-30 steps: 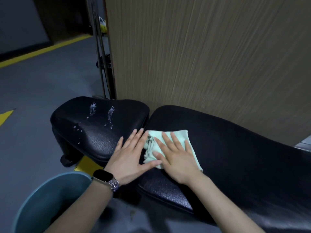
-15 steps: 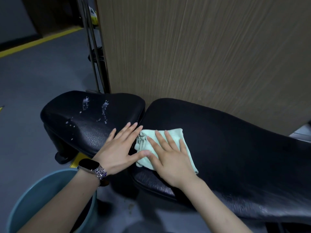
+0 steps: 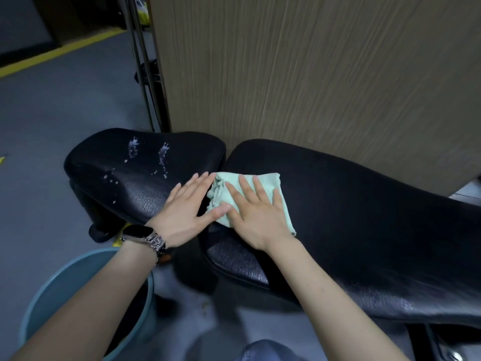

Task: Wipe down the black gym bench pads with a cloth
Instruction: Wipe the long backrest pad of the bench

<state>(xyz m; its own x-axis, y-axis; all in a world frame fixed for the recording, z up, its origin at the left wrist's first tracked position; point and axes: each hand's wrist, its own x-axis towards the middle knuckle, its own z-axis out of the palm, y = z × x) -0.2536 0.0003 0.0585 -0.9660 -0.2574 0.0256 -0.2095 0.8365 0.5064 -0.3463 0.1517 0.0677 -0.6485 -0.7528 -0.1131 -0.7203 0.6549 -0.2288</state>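
Little changed from half a second ago: both hands stay flat on the cloth. Cloth [image 3: 273, 186]: pale green, folded, bunched at its left edge, lying on the near end of the long black backrest pad [image 3: 364, 217]. Right hand [image 3: 260, 217]: fingers straight, spread, pressing it. Left hand [image 3: 184, 214]: flat, thumb touching the cloth, fingers on the seat pad [image 3: 125, 178], droplet-spattered. Wristwatch [image 3: 141, 234]. Blue bucket [image 3: 59, 290] below.

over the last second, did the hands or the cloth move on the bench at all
No visible change. The right hand presses flat on the green cloth at the long pad's end, as before; the left hand lies flat beside it; droplets remain on the small pad.
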